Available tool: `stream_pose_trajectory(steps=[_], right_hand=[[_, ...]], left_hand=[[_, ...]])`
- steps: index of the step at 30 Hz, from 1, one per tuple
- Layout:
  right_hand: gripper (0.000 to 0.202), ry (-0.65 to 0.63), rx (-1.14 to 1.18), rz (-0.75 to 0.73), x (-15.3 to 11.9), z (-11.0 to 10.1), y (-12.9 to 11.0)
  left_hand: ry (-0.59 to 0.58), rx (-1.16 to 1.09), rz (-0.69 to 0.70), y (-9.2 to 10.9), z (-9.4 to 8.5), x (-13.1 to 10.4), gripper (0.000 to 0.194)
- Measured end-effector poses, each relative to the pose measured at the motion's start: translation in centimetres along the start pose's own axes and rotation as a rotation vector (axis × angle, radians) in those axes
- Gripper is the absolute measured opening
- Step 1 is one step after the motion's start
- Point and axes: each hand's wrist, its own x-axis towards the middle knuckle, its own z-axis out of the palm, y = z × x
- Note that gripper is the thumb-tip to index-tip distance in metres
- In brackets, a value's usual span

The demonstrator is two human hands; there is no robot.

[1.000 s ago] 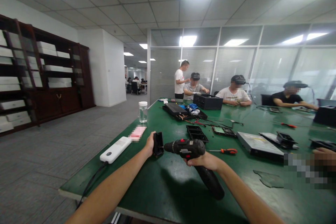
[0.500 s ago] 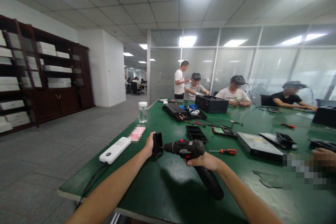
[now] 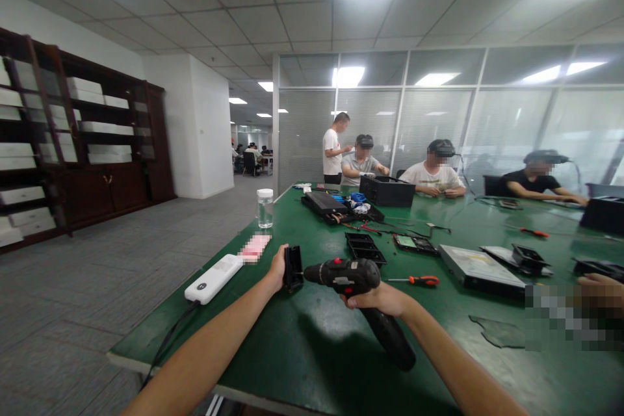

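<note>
My left hand (image 3: 277, 268) grips a small black plastic part (image 3: 293, 269) from its left side, upright above the green table (image 3: 263, 344). In my right hand (image 3: 375, 299) is a black cordless drill (image 3: 344, 275) with red buttons, its nose pointing left. The drill's bit meets the right face of the black part; whether it sits in a screw I cannot tell. Behind the drill lies a black plastic frame (image 3: 364, 248). An orange-handled screwdriver (image 3: 423, 281) rests to the right of the drill.
A white power bank (image 3: 213, 279) with a cable and a clear jar (image 3: 265, 209) stand along the left edge. To the right lie an optical drive (image 3: 480, 270) and a dark flat piece (image 3: 497, 331). Across the table, people work near a black case (image 3: 387, 191).
My hands, the drill and the black part hold almost the same position. Across the table, the black case has shifted slightly left and a co-worker's hands have moved.
</note>
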Motion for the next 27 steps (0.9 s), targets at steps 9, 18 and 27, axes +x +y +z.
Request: stream_pose_trajectory(steps=[9,18,27], right_hand=[[0.027,-0.005,0.046,0.008,0.0,0.08,-0.06],[0.029,-0.012,0.016,0.019,0.04,-0.04,0.15],[0.029,-0.025,-0.005,-0.013,0.07,-0.14,0.13]], left_hand=[[0.017,0.025,0.061,0.01,0.19,-0.18,0.035],[0.026,0.031,0.084,0.17,0.29,-0.48,0.034],[0.009,0.021,0.059,0.11,0.16,-0.41,0.035]])
